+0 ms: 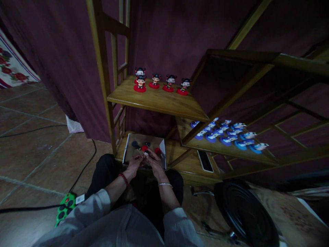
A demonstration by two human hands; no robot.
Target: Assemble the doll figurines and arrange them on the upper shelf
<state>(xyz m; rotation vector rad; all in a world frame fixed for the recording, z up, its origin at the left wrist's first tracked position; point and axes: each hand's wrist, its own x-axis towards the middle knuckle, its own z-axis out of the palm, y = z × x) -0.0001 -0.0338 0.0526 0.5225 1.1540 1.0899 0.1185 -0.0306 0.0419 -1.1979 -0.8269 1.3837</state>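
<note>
Figurine (146,154) sits clamped between both hands over the open box (128,145) on the near bottom shelf (190,168), left hand (135,163) and right hand (155,162) fingers pinched on it. Too small to tell its facing or long axis. A loose grip could drop it among the box's red-based pieces.

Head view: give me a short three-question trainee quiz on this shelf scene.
1. True or false: the figurines on the upper shelf stand on blue bases.
2. Where do both hands meet? A) over the open box B) on the phone C) on the top shelf
3. Fill in: the left hand and right hand pinch one small ____ with their fingers.

Key: 1 false, the red-based figurines stand there; the blue-based figurines are lower. 2 A. 3 figurine.
</note>
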